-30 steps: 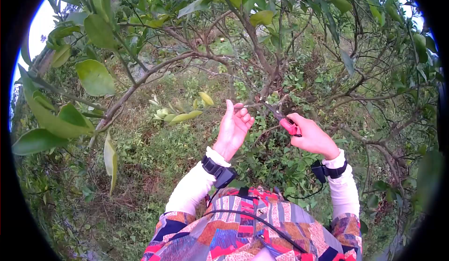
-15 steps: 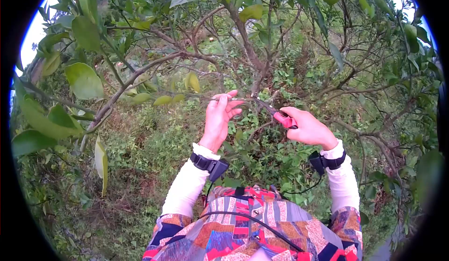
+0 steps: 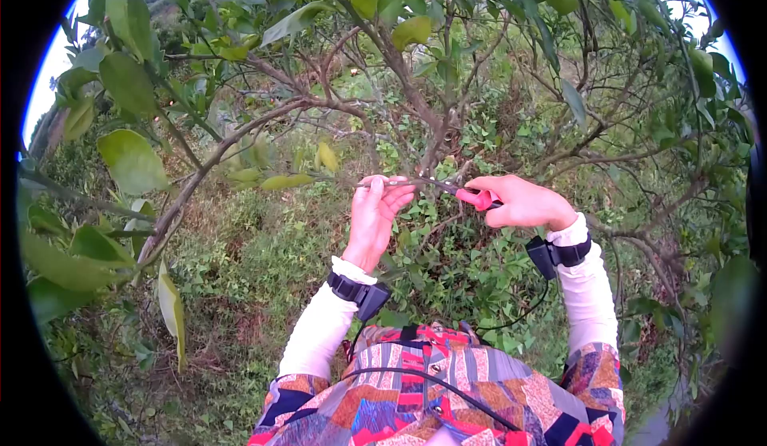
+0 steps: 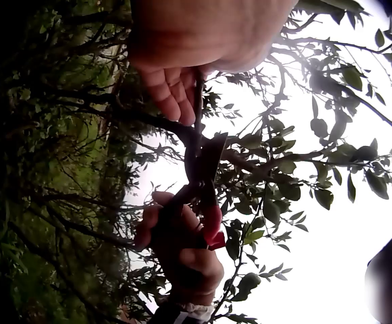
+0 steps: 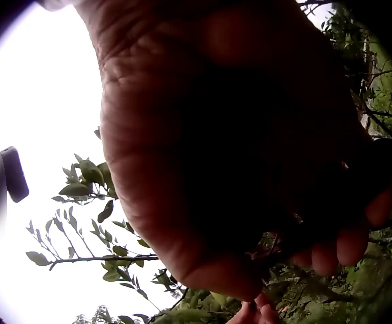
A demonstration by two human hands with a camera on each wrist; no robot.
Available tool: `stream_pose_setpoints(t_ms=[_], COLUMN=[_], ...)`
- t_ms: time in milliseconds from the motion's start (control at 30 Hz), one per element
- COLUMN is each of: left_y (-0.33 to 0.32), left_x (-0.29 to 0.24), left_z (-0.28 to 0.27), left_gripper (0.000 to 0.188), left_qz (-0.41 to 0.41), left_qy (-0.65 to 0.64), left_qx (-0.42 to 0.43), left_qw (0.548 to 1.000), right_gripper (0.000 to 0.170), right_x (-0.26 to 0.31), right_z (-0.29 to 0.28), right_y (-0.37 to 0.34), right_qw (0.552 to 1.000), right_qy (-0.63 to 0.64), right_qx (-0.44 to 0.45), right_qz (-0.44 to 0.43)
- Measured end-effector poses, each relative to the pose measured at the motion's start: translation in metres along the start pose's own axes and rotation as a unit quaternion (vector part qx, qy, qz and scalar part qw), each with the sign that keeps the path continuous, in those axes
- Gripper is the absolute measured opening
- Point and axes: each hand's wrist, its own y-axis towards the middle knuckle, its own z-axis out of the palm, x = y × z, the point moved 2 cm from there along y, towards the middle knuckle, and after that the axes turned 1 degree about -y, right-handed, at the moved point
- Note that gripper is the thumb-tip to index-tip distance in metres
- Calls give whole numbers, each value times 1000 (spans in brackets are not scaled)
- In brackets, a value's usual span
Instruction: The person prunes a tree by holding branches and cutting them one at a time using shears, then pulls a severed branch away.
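In the head view my left hand (image 3: 370,221) pinches a thin twig (image 3: 393,183) between thumb and fingers. Yellowish-green leaves (image 3: 288,182) stand to the left of that hand, along the twig's line. My right hand (image 3: 529,204) grips red-handled pruning shears (image 3: 477,199), whose dark blades point left and meet the twig close to the left fingertips. The left wrist view has the twig (image 4: 199,101) running from my left hand (image 4: 209,37) down to the shears (image 4: 211,219). In the right wrist view my right hand (image 5: 148,182) is mostly in shadow and hides the shears' handles.
A thick bent branch (image 3: 209,162) arches across the left side. The forked trunk (image 3: 434,130) rises just beyond the hands. Large leaves (image 3: 132,161) hang close at the left, and bare branches (image 3: 651,242) spread at the right. Weeds (image 3: 256,262) cover the ground.
My left thumb, upright before, has come down onto the twig, and that hand has shifted left. The right hand has risen a little, and the shears now lie flatter against the twig.
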Motion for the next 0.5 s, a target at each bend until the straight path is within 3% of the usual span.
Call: stream_pose_setpoints(t_ms=[500], left_y=[2], left_x=[3], left_z=[-5], left_gripper=[20], left_qz=[-42], left_qy=[-28], left_qx=[20], left_qw=[999], right_gripper=[51], right_x=[5], right_z=[32], right_y=[-15], right_qw=[994], right_qy=[88], right_qx=[-69], right_qz=[-11])
